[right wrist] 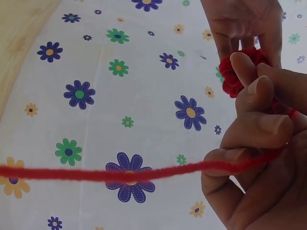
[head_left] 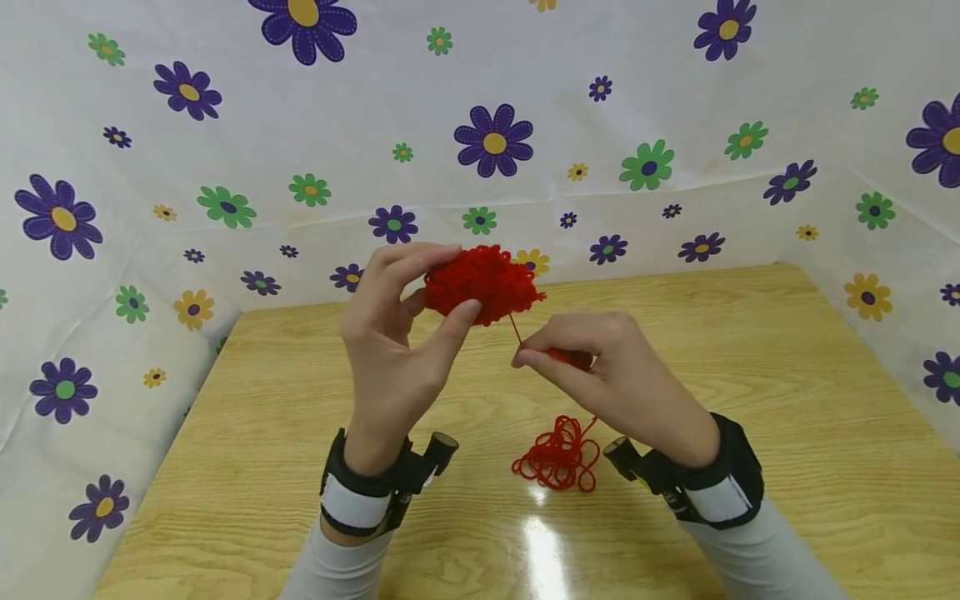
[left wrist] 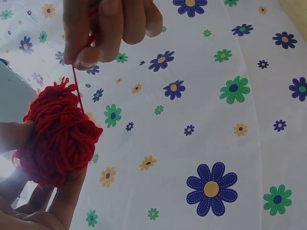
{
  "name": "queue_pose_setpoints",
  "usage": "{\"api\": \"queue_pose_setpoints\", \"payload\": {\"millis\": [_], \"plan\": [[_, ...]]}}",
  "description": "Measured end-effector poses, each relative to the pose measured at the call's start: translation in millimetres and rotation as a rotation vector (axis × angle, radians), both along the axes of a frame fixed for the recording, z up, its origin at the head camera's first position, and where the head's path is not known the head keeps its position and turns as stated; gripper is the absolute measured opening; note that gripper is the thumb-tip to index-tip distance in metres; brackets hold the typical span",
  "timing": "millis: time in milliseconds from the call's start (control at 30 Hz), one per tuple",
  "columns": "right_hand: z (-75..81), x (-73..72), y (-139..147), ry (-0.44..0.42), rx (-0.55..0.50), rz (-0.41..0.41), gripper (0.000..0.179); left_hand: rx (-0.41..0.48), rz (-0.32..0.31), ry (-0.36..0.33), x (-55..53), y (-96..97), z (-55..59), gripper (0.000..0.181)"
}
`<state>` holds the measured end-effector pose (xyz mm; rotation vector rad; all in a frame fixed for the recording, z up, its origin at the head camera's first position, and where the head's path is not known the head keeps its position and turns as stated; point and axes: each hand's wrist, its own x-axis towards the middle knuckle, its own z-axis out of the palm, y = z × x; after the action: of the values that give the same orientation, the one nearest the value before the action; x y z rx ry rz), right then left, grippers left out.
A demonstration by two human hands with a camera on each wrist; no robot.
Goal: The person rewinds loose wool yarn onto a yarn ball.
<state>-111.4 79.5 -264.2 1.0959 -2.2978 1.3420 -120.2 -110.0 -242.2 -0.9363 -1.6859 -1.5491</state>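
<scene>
Holding a red yarn ball (head_left: 483,279) up over the wood-grain table (head_left: 262,467), the left hand (head_left: 393,346) has its thumb on the near side and its fingers round the far side in the head view. A taut strand (head_left: 516,330) runs from the ball's underside to the right hand (head_left: 603,362), which pinches it between thumb and forefinger; more red yarn shows inside the curled fingers. A loose yarn heap (head_left: 557,460) lies in tangled loops on the table below. Both wrists wear black straps (head_left: 738,454), and a white flowered cloth (head_left: 360,108) hangs behind.

From the left wrist, the ball sits between the left thumb and the fingers under it, while the right fingertips pinch the strand above.

From the right wrist, a length of red yarn (right wrist: 120,176) crosses the right hand's bent fingers and leads to the left edge; the ball, partly hidden, is beyond the fingertips.
</scene>
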Motion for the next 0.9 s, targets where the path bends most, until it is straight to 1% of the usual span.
{"api": "queue_pose_setpoints", "payload": {"millis": [100,233,400,500,633,733,900], "plan": [[1.9,2.7,-0.9,-0.014,0.008,0.009,0.007,-0.023,0.036,0.031,-0.8,1.4,-1.4,0.037],[5.6,6.5,-2.4,-0.013,0.021,0.029,0.007,-0.053,0.066,0.073,-2.5,3.0,-2.6,0.037],[7.5,9.1,-1.7,0.019,0.034,0.041,0.006,-0.079,0.088,0.096,-3.7,4.3,-3.7,0.037],[4.2,7.9,-0.9,0.042,0.036,0.052,0.005,-0.1,0.096,0.117,-4.1,5.1,-3.6,0.035],[-8.8,1.0,1.5,0.064,0.033,0.058,0.005,-0.164,0.128,0.154,-4.1,6.7,-3.2,0.034],[-17.4,-3.9,3.3,0.069,0.033,0.05,0.004,-0.211,0.147,0.159,-3.3,7.6,-3.0,0.035],[-17.7,-4.5,3.9,0.079,0.026,0.051,0.003,-0.261,0.165,0.148,-1.8,8.9,-2.1,0.035]]}}
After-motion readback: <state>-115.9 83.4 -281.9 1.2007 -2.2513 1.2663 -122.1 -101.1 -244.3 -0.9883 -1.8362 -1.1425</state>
